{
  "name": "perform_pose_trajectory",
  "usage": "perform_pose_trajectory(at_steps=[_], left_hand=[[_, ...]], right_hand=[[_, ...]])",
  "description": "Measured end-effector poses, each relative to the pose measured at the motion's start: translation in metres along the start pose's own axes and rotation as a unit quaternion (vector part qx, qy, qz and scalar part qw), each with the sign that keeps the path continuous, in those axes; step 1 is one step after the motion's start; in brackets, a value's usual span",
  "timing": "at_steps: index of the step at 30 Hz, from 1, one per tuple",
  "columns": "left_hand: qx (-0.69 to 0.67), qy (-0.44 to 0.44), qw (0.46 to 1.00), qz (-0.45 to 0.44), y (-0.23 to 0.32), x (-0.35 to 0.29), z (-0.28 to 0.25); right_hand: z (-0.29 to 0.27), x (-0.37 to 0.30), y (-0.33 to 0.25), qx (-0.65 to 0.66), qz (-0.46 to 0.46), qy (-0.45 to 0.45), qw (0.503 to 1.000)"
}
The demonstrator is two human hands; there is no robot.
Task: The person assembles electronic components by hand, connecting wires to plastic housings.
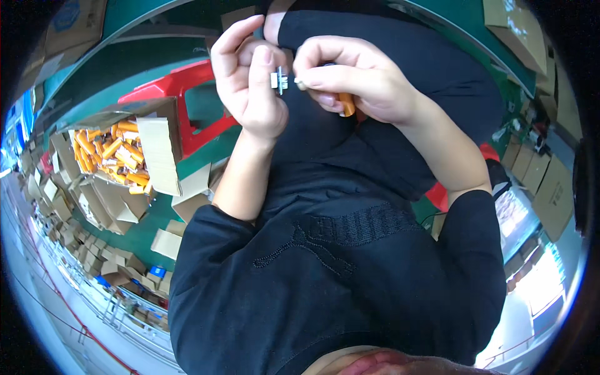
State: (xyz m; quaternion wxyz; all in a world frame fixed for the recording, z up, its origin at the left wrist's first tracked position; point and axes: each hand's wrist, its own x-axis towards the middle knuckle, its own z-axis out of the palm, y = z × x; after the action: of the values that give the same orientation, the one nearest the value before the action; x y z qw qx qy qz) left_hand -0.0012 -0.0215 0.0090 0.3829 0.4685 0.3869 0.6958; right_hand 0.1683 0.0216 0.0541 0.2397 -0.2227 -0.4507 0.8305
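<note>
Curling around an orange cylinder point(347, 105), the fingers of my right hand point(372, 81) hide most of it; only its lower end shows beneath them. The pale tip point(301, 83) in that hand's pinch is too small to make out, and I cannot tell whether it belongs to the cylinder. Part of the small white-and-metal piece point(279, 82) is covered by my left thumb.

My left hand point(253, 87) has its thumb and fingers closed narrowly on that piece, thin metal bits sticking out toward the right. My right hand is closed too — thumb and forefinger pinching the pale tip, the other fingers folded on the cylinder. The tip and the metal bits face each other, near but apart, above my black trousers point(387, 37).

To my left, an open cardboard box point(159, 153) is heaped with orange pieces point(112, 150), just beside a red plastic stool point(181, 81). Green floor point(156, 215) shows around them, with more cartons point(94, 250) crowding the far left — small and blurred there. Cardboard point(553, 200) stands on my right, where glare washes out the background.
</note>
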Motion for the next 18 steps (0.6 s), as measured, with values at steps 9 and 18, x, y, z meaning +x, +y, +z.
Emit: perform_pose_trajectory(at_steps=[9, 18], left_hand=[[0.027, 0.017, 0.999, -0.002, -0.003, -0.002, 0.006], [0.079, 0.022, 0.996, 0.020, -0.006, -0.001, 0.011]], right_hand=[[-0.007, -0.001, 0.000, 0.014, -0.025, 0.054, 0.998], [-0.004, -0.002, 0.003, 0.025, 0.001, 0.059, 0.998]])
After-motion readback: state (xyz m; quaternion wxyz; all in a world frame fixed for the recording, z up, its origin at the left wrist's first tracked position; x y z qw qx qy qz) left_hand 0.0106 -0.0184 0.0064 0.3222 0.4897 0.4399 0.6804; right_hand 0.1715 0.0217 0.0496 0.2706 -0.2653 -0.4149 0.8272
